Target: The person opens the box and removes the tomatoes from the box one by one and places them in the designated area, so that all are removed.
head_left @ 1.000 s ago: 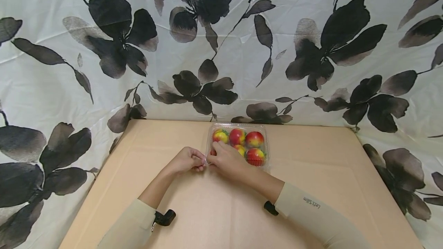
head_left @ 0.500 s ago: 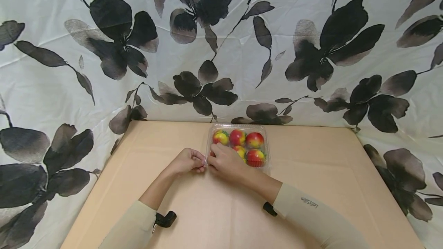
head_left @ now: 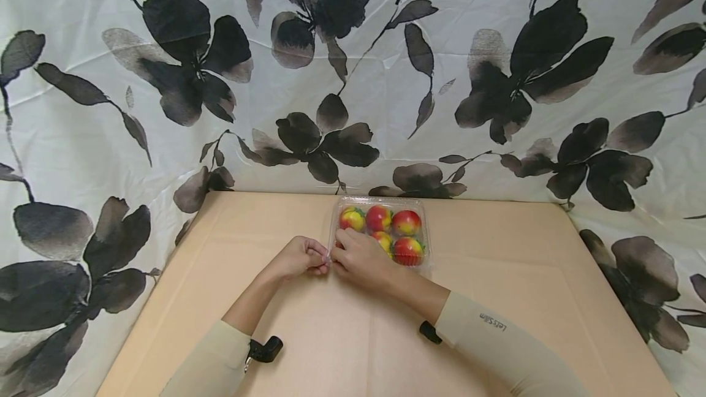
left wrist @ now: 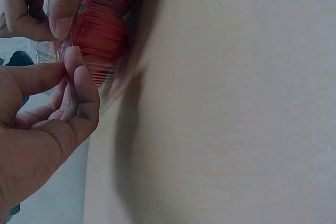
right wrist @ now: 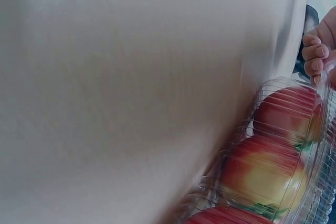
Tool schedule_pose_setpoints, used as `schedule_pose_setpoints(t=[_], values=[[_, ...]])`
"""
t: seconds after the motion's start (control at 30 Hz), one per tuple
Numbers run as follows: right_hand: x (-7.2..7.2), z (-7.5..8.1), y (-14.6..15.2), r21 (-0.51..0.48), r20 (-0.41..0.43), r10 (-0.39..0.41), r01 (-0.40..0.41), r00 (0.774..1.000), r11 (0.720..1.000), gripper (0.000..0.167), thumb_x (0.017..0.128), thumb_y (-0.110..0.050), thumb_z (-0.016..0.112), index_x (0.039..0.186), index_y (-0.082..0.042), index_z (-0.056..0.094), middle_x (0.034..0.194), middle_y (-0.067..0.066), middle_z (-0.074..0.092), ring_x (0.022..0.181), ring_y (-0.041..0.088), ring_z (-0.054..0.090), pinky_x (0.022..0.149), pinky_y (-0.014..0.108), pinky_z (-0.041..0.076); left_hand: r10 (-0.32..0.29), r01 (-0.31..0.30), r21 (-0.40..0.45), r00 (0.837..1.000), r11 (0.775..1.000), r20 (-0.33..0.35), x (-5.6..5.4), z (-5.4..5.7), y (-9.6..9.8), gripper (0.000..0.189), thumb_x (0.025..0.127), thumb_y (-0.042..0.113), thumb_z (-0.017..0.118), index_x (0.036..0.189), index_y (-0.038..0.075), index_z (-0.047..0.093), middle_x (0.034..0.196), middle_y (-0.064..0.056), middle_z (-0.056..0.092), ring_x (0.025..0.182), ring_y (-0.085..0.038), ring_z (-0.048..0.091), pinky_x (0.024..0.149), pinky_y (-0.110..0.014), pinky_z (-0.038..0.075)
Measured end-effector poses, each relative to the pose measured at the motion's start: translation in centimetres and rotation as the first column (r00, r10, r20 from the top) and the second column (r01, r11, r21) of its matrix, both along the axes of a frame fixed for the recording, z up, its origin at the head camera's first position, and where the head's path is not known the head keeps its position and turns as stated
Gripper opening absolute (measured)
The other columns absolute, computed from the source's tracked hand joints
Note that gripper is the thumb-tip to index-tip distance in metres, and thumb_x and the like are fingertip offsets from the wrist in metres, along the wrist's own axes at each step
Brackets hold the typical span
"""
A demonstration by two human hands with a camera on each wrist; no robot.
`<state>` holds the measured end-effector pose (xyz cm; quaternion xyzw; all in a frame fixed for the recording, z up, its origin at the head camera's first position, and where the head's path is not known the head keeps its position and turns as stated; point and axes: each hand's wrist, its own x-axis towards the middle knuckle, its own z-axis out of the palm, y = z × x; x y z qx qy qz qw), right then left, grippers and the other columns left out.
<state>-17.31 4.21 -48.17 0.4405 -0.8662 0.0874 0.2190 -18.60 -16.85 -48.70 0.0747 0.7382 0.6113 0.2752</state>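
A clear plastic clamshell box of red-and-yellow fruits stands near the table's back edge. At its front left corner my left hand pinches the rim between thumb and index finger. Right beside it, my right hand pinches the same rim from above and covers part of the box's front left. The left wrist view shows both hands' fingertips close together on the thin plastic edge, with red fruit behind the ribbed wall. In the right wrist view, the ribbed side and several fruits show; fingers grip the corner.
The tan tabletop extends around the box. Behind it and at the sides hangs a white cloth with dark flowers. A black wrist camera is strapped by the left sleeve, another under the right.
Both hands keep their hold at the box's front left corner. The right forearm has shifted very slightly left; the box stays in place.
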Motion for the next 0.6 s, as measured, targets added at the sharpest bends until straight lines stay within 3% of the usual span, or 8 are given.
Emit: schedule_pose_setpoints(t=[0.23, 0.6], values=[[-0.01, 0.00, -0.01, -0.011, -0.034, 0.004, -0.005, 0.999, 1.000, 0.012, 0.090, -0.024, 0.079, 0.084, -0.017, 0.073, 0.086, -0.001, 0.050, 0.078, 0.015, 0.049, 0.057, 0.022, 0.046, -0.002, 0.001, -0.022, 0.999, 1.000, -0.041, 0.07, -0.08, 0.05, 0.012, 0.095, -0.012, 0.052, 0.100, -0.016, 0.062, 0.082, -0.013, 0.074, 0.067, -0.010, 0.068, 0.063, -0.020, 0.063], [-0.34, 0.28, 0.13, -0.013, -0.014, 0.015, -0.015, 1.000, 1.000, 0.007, 0.091, -0.022, 0.078, 0.085, -0.017, 0.075, 0.086, -0.001, 0.051, 0.077, 0.015, 0.050, 0.056, 0.023, 0.047, 0.010, -0.013, -0.054, 0.998, 0.998, -0.056, -0.22, -0.04, 0.39, 0.012, 0.095, -0.015, 0.051, 0.099, -0.015, 0.062, 0.082, -0.015, 0.074, 0.067, -0.010, 0.068, 0.061, -0.018, 0.061]])
